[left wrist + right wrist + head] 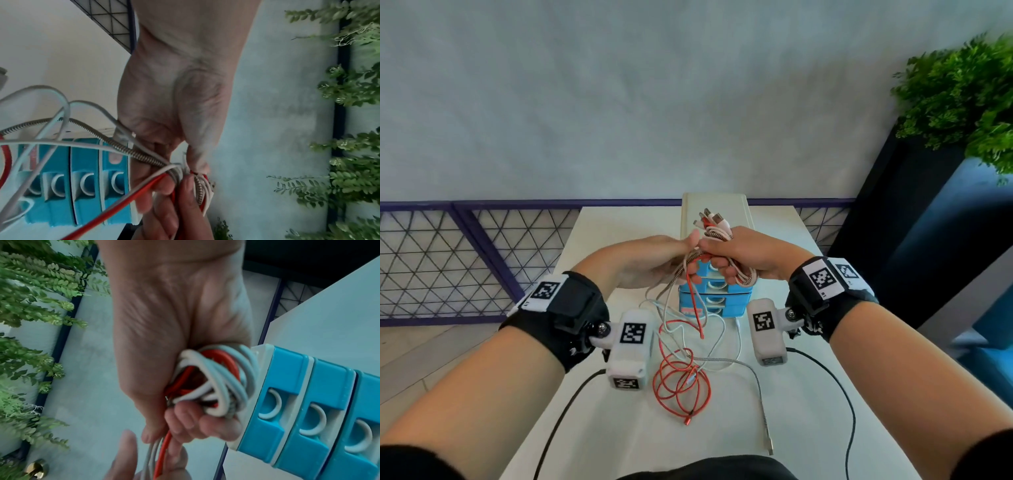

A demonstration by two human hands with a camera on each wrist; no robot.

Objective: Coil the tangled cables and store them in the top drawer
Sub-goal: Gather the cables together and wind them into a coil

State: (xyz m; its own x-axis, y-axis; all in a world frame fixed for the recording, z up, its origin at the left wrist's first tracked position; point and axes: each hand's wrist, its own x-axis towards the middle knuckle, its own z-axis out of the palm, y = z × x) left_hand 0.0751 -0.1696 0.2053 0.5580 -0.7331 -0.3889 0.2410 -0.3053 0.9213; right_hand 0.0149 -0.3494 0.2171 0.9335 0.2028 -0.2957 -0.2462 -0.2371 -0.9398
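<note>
My right hand grips a coiled bundle of white, red and braided cables, whose plugs stick up above the fist. The bundle fills that hand in the right wrist view. Just left of it, my left hand pinches the strands leaving the bundle; its thumb and fingers close on them. Loose red loops, a braided grey cable and white cable trail onto the table. Behind the hands stands the blue drawer unit, all its drawers closed.
The white table is narrow, with floor on both sides. A purple mesh fence runs behind it. A green plant in a dark planter stands at the right. Black wrist-camera leads lie along the table.
</note>
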